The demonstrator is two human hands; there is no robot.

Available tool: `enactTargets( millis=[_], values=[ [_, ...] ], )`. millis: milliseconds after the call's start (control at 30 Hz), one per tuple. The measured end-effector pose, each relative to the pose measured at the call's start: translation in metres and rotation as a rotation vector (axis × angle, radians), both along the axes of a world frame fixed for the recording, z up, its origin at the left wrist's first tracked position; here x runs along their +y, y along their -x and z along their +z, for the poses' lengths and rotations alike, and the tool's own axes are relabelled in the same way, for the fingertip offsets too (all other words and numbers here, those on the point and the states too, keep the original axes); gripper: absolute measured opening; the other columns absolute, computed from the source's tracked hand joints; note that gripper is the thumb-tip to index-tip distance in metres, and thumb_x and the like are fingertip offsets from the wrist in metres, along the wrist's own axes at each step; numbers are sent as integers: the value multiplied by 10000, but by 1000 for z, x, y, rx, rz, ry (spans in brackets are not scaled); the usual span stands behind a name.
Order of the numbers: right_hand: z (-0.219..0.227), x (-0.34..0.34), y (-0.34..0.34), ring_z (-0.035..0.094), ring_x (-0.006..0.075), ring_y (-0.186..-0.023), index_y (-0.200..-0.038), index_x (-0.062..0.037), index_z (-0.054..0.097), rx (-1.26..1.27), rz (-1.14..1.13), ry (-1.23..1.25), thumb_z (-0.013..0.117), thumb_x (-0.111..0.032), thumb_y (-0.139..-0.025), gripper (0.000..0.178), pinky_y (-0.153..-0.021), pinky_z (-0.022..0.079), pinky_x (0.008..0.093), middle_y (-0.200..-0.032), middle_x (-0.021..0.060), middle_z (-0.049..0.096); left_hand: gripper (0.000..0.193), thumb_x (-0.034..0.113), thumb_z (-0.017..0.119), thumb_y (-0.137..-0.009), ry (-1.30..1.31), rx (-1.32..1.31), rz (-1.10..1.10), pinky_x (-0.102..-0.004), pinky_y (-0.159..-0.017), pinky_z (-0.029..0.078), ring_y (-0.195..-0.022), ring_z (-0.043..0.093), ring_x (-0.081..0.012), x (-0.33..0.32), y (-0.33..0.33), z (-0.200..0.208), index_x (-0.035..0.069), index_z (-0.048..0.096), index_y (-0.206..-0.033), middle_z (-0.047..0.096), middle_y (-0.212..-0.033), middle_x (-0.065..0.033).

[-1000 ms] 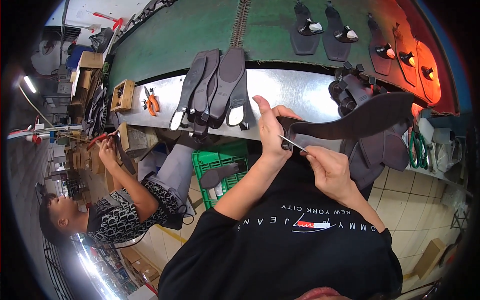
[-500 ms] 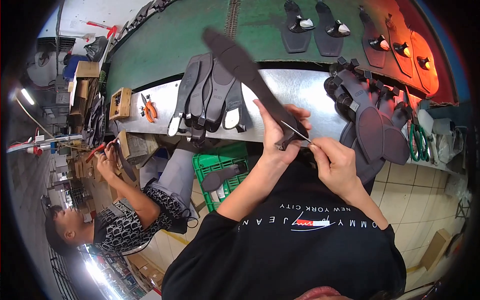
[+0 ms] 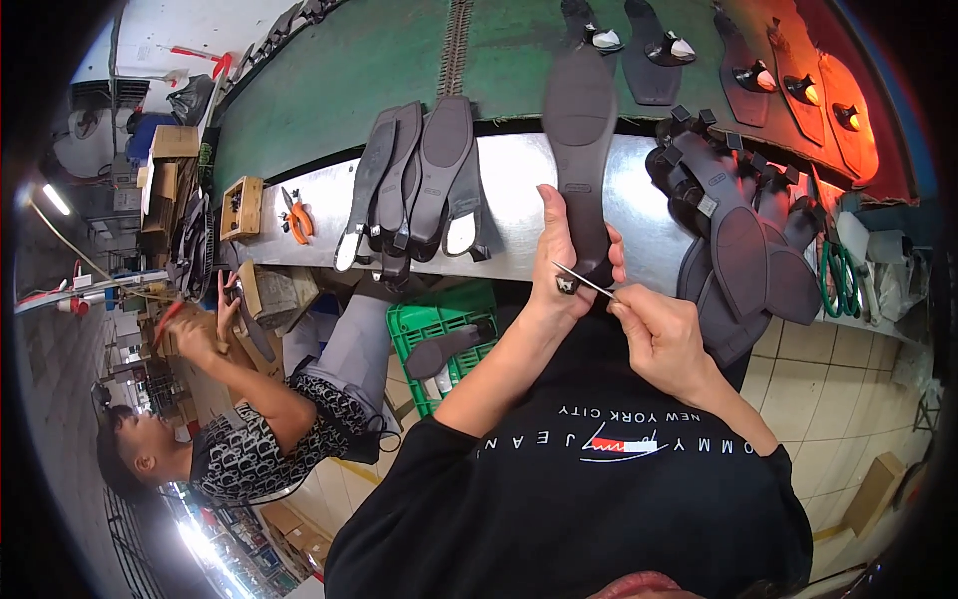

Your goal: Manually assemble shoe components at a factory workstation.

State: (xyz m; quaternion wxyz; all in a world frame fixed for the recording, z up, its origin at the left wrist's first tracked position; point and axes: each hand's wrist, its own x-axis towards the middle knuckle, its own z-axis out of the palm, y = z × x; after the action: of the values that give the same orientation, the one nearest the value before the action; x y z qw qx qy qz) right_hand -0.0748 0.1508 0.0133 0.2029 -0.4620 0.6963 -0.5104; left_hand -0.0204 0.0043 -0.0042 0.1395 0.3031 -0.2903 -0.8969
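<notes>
Brown and slim, the sole [image 3: 584, 165] is held in my left grip [image 3: 559, 255], wrapped around its heel end while the toe end reaches far over the counter [image 3: 517, 200]; that seems to steady the heel near my right grip [image 3: 659, 324]. There I have a thin tool [image 3: 584, 279] pinched, slanting across the heel. From here, I can't tell whether its tip touches.

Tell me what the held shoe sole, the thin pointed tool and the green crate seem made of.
Shoe sole: probably rubber or synthetic, matte dark brown, with moulded-looking outlines. Thin pointed tool: likely metal, going by its slim, shiny shaft; the right hand hides its other end. Green crate: apparently plastic, evenly coloured, with slotted walls.
</notes>
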Motion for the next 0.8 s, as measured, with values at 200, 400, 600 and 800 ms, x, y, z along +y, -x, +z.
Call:
enactTargets(
  millis=[200, 400, 600, 800],
  values=[
    [0, 7, -9, 580, 256, -559, -812, -33, 579, 99, 159, 103, 624, -26, -788, 51, -496, 449, 346, -661, 106, 573, 757, 754, 296, -831, 85, -126, 72, -297, -469, 480, -483, 537, -189, -17, 7, -9, 37, 534, -802, 537, -607, -78],
    [19, -4, 21, 403, 74, -505, -1074, -34, 616, -218, -109, 160, 649, -26, -799, 278, -466, 330, 203, -716, 20, 522, 602, 508, 315, -975, 295, -70, -121, -253, -539, 502, -587, 604, -156, -1, -4, 17, -27, 590, -995, 628, -728, -94],
    [19, -20, 25, 411, 98, -534, -1221, -119, 600, -90, 85, 122, 775, -63, -676, 575, -482, 356, 234, -752, 22, 489, 432, 374, 420, -979, 341, -74, -164, -228, -539, 442, -598, 569, -120, 4, -14, 3, 9, 592, -823, 598, -654, -65],
    [2, -28, 16, 538, 139, -557, -1019, -36, 674, 157, 51, 280, 720, -19, -716, 307, -502, 418, 257, -740, 70, 580, 383, 354, 481, -956, 256, -75, -96, -247, -572, 429, -668, 535, -90, 9, -11, -4, 32, 595, -785, 604, -772, -40]
  ],
)
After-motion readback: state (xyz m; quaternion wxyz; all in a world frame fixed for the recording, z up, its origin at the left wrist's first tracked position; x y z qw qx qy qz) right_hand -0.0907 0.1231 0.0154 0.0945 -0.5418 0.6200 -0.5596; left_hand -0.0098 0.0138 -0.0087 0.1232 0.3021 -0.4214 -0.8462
